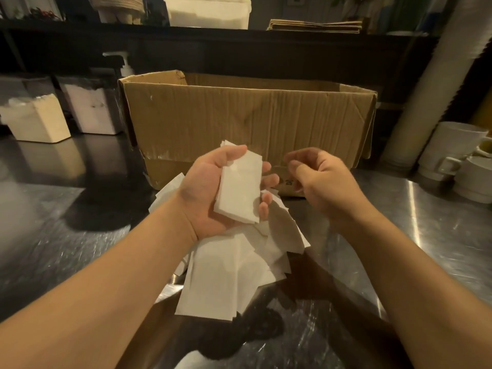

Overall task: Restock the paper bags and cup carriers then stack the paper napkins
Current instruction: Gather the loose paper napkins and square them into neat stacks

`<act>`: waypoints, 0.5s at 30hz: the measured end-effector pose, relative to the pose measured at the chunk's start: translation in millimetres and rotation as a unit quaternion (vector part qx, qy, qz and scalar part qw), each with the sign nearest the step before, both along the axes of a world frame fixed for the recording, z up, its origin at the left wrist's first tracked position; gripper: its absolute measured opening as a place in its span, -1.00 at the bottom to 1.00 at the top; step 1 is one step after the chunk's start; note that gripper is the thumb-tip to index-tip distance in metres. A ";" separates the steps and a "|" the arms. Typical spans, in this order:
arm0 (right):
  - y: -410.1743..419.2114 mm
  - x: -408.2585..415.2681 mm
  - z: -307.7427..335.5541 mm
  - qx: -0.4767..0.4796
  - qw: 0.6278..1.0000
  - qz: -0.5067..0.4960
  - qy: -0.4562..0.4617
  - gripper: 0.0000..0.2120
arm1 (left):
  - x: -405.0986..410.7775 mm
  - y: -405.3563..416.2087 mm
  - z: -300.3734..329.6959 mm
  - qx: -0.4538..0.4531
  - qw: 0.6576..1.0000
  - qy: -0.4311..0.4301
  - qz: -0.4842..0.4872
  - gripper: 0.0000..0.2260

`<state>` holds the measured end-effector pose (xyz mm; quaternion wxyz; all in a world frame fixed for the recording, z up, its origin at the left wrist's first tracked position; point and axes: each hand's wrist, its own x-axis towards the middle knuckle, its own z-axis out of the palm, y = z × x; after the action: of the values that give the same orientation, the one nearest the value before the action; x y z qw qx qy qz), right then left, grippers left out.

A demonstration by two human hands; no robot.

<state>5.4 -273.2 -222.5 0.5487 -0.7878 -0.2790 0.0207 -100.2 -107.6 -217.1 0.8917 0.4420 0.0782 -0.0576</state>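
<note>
My left hand (205,190) lies palm up and holds a small stack of folded white napkins (241,190), thumb over the top edge and fingers curled round the right side. My right hand (319,179) hovers just to the right of the stack, fingers curled, holding nothing. Under both hands a loose heap of white napkins (229,272) spreads over the steel counter (399,235). Flat brown paper bags (315,25) lie on the dark shelf at the back.
A worn open cardboard box (239,115) stands right behind my hands. Left of it are white napkin blocks (37,121) and a pump bottle (125,65). White mugs (450,153) and a tall sleeve of cups (426,83) stand at the right.
</note>
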 end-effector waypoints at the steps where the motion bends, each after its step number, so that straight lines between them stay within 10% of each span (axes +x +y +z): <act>1: 1.7 -1.6 -0.5 -0.048 0.999 0.011 0.009 -0.85 | 0.4 1.9 0.1 -0.009 1.000 -0.011 0.010 -0.51; 10: 12.3 -30.9 -0.5 -0.264 0.952 0.151 -0.033 -0.85 | -3.7 11.3 3.7 -0.059 0.994 -0.090 0.023 -0.55; 15: 21.8 -41.3 -13.0 -0.330 0.928 0.134 -0.105 -0.52 | -4.6 14.5 5.5 -0.062 0.992 -0.102 0.033 -0.56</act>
<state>-35.9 -251.4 -235.4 0.2173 -0.8772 -0.4157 0.1018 -104.7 -93.1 -211.6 0.9223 0.3863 -0.0025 0.0124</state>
